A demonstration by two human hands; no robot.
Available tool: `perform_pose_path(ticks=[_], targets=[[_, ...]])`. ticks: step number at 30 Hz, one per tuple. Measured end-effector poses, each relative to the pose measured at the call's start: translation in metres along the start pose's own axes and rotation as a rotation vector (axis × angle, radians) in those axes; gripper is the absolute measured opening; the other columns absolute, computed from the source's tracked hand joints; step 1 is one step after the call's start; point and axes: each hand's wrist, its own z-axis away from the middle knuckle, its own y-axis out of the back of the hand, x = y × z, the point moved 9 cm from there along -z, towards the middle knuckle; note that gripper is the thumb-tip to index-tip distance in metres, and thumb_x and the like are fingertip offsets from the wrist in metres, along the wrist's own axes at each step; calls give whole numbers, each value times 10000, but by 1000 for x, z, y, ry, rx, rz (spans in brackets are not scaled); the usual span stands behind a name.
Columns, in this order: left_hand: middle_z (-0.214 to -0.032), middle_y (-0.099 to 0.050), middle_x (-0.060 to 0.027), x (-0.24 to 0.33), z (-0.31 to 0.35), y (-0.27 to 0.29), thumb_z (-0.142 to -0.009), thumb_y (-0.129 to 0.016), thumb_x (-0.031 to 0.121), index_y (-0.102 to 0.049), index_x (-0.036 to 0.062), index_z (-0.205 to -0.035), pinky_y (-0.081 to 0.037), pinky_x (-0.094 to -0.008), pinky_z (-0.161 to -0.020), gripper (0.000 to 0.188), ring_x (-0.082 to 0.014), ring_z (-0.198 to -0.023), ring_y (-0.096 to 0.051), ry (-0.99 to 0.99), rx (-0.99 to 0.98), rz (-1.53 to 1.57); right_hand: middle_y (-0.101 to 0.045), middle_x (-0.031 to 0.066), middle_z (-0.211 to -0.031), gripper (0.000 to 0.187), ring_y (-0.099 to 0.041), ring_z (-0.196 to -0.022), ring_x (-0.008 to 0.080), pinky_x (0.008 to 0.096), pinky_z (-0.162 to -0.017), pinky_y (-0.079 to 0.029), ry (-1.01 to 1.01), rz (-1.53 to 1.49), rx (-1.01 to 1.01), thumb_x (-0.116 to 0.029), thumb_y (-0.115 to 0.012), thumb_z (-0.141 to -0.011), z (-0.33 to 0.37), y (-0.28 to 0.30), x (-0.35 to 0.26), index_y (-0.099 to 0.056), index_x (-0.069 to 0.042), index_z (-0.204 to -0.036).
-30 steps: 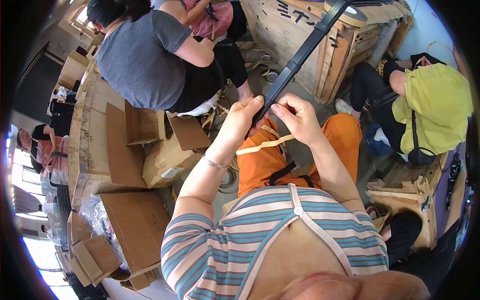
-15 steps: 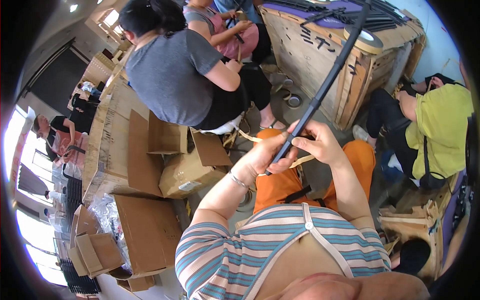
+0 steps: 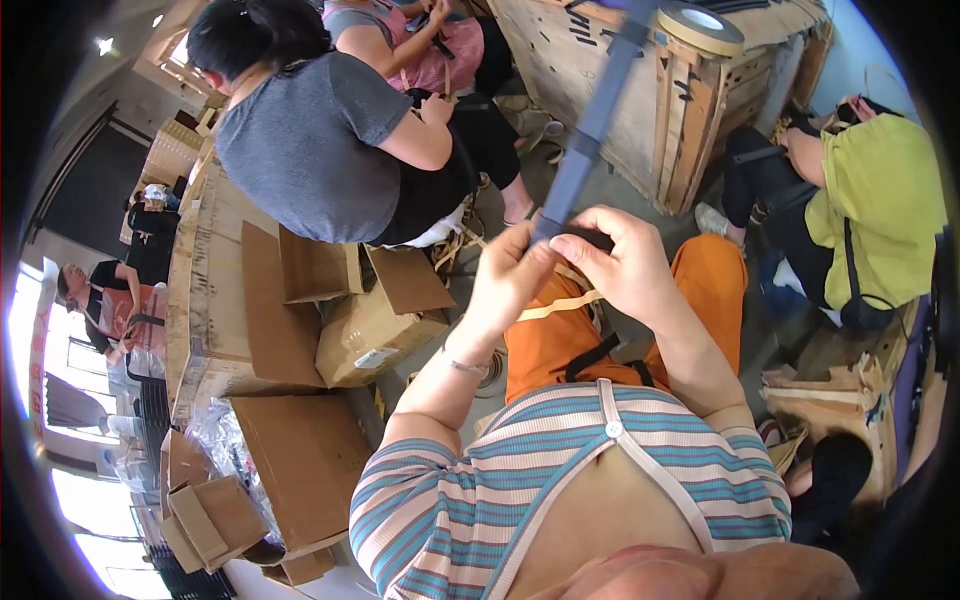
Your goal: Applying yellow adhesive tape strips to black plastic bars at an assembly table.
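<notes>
A long dark bar (image 3: pixel 590 135), with a thicker section partway along, slants up and away from my hands and is smeared by motion. My left hand (image 3: pixel 512 278) grips its near end between thumb and fingers. Beside it my right hand (image 3: pixel 622 264) is closed, thumb against the same end, with a dark bit showing between thumb and forefinger. A pale yellow tape strip (image 3: pixel 560 307) hangs below both hands, over my orange-covered legs (image 3: pixel 712 290). Exactly where the strip meets the bar is hidden by my fingers.
A wooden crate (image 3: pixel 610 100) ahead carries a tape roll (image 3: pixel 700 28). Open cardboard boxes (image 3: pixel 300 470) stand left. One person in grey (image 3: pixel 310 150) sits ahead left, another in yellow-green (image 3: pixel 880 220) at right. A wooden stand (image 3: pixel 830 395) is lower right.
The bar has swung to look steeper and appears larger and blurred. Both hands have shifted a little left and up, still together at its near end. The whole view has also shifted slightly.
</notes>
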Motion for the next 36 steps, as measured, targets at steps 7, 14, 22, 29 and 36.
perform_pose_path(ticks=[7, 14, 22, 29, 36], targets=[[-566, -457, 0, 9, -5, 5, -913, -478, 245, -514, 18, -804, -307, -189, -414, 254, -57, -471, -410, -38, -27, 179, -531, 84, -651, 138, -532, -530, 181, 276, -479, -394, 79, 93, 113, -138, -676, -773, 15, 12, -20, -600, -22, -774], [-571, -494, -36, 1, 3, 10, -896, -496, 347, -505, 27, -814, -320, -182, -378, 330, -75, -447, -444, 89, -42, 244, -518, 65, -634, 92, -511, -514, 208, 293, -462, -385, 203, 105, 187, -112, -670, -754, 25, 15, -39, -611, -43, -770], [-509, -443, -61, 20, -3, 2, -873, -511, 431, -439, -1, -942, -253, -194, -300, 443, -91, -344, -360, -116, -140, 256, -495, 60, -601, 85, -501, -505, 205, 290, -453, -380, 271, 171, 204, -75, -677, -713, 33, 21, -54, -619, -46, -768], [-476, -397, -45, 22, 2, -13, -886, -498, 426, -439, 17, -965, -235, -194, -291, 421, -82, -335, -309, -83, -416, 533, -492, 61, -601, 94, -496, -501, 196, 284, -450, -368, 268, 115, 200, -70, -689, -702, 34, 21, -50, -617, -35, -751], [-458, -378, -48, 7, 1, -5, -924, -412, 421, -476, -8, -855, -226, -210, -269, 439, -88, -310, -289, 56, -309, 642, -495, 64, -603, 95, -479, -491, 184, 277, -440, -355, 224, 94, 174, -82, -687, -721, 30, 20, -42, -613, -26, -740]])
